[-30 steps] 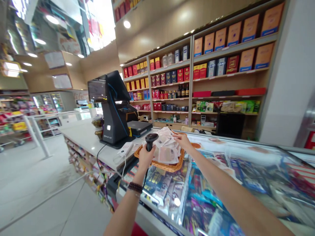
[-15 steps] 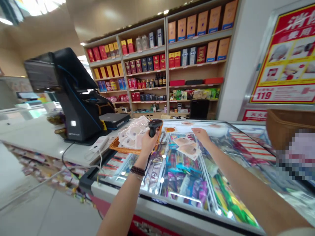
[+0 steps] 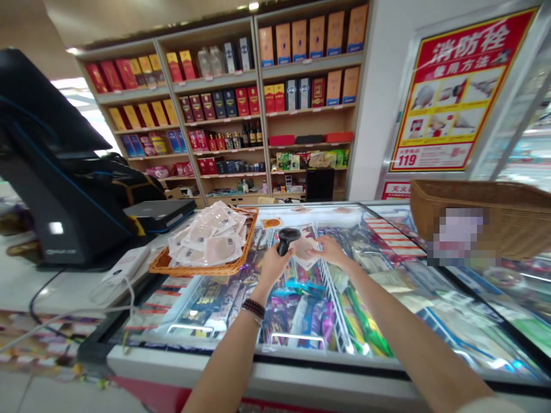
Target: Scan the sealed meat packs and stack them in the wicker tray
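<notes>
**Wooden shelving (image 3: pixel 301 123) beside a white pillar (image 3: pixel 374 103)**

The wooden shelving fills the back wall, its tiers lined with red, yellow and blue boxes and dark bottles. On the white pillar's right, a metal frame holds a red-and-yellow fire-hydrant poster (image 3: pixel 456 92). A ceiling light (image 3: pixel 253 6) glows overhead, and a pale tiled floor (image 3: pixel 64 396) runs along the lower left.

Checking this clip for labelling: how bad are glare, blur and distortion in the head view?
Head view: wide-angle warping bows the wooden shelving; white glare lies on the far end of the glass freezer lid; the black checkout terminal looks soft; the black handheld scanner in the left hand looks sharper; a pixelated patch covers part of the brown wicker basket.
</notes>
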`<state>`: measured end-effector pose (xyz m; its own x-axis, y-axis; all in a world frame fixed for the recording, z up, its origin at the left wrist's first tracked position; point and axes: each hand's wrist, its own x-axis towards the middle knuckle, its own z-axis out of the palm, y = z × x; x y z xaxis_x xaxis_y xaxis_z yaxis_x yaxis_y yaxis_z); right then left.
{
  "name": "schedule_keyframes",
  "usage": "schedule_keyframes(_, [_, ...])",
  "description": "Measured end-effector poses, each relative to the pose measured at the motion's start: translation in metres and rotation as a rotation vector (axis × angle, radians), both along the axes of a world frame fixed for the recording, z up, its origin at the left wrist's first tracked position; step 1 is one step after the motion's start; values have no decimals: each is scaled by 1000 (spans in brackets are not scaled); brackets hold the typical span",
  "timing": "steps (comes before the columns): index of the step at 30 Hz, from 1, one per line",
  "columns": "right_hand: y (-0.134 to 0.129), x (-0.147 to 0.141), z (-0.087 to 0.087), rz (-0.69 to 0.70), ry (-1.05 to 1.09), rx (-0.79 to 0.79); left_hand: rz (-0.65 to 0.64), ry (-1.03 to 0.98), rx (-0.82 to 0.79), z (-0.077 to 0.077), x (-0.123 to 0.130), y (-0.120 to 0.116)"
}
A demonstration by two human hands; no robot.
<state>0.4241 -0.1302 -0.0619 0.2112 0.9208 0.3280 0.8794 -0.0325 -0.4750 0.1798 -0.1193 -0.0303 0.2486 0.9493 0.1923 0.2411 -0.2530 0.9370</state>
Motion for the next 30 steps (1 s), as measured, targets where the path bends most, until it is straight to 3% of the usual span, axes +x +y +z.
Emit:
schedule_keyframes(8, [1, 8, -7, -253, 171, 105, -23, 7, -7, -5, -3, -2])
schedule_keyframes(14, [-10, 10, -7, -384, 100, 141, -43, 71, 79, -8, -2, -6])
schedule_keyframes(17, [-11, 7, -7, -359, 187, 212, -53, 86, 96, -6, -2, -10])
schedule_keyframes(24, [-2, -2, -10, -126, 1027, 398, -60, 44, 54, -3, -2, -14])
schedule_keyframes(30, [1, -15, -11, -19, 1199, 381, -75, -27, 58, -4, -2, -16])
